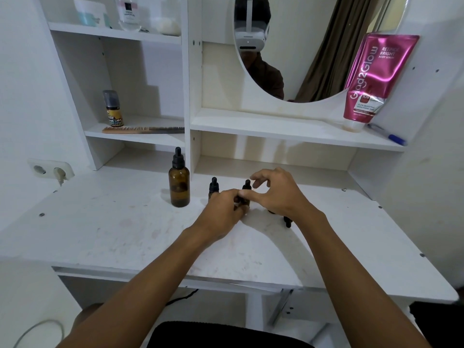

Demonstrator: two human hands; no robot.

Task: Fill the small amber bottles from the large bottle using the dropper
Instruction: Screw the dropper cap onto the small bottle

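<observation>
The large amber bottle with a black dropper cap stands upright on the white desk, left of my hands. One small amber bottle stands just right of it, partly hidden behind my left hand. A second small bottle with a black dropper cap stands between my hands. My left hand grips its body low down. My right hand pinches its cap with thumb and forefinger, the other fingers spread above. A black dropper lies on the desk under my right wrist, mostly hidden.
A shelf unit rises behind the desk with a round mirror. A pink tube and a blue pen sit on the right shelf, a comb and a small bottle on the left. A wall socket is at far left.
</observation>
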